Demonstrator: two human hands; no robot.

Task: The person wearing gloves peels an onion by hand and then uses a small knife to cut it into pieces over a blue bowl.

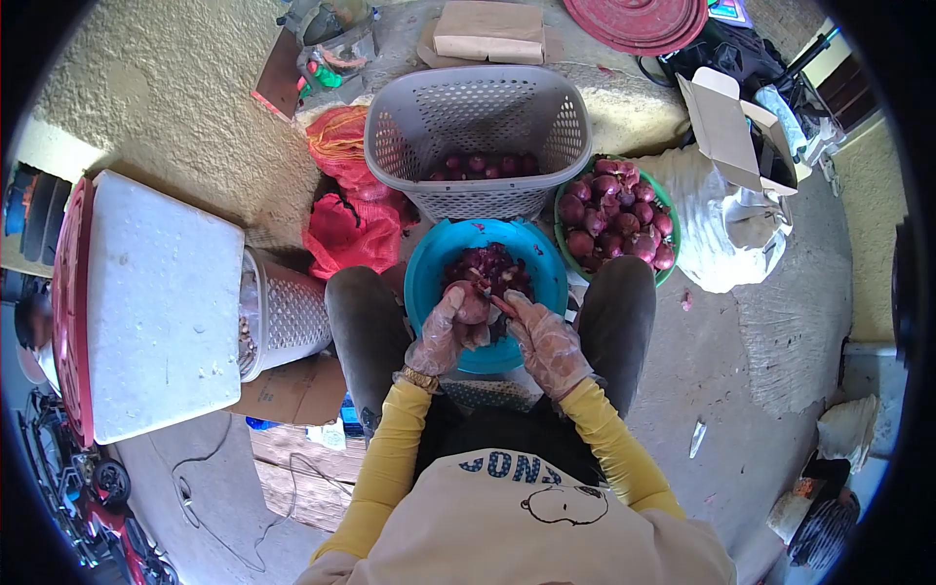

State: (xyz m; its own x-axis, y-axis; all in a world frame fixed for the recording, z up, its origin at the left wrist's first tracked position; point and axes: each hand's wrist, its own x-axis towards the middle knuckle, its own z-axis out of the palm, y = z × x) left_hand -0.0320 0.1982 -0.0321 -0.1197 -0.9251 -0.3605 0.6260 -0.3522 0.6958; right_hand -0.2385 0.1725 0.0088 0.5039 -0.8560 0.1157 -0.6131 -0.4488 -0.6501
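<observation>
The onion looks roundish, its direction and long axis unclear; the left hand grips it, the right hand indistinctly closed or open.

Yellow sleeves, clear gloves, gold wristband; cream cartoon-print top
</observation>
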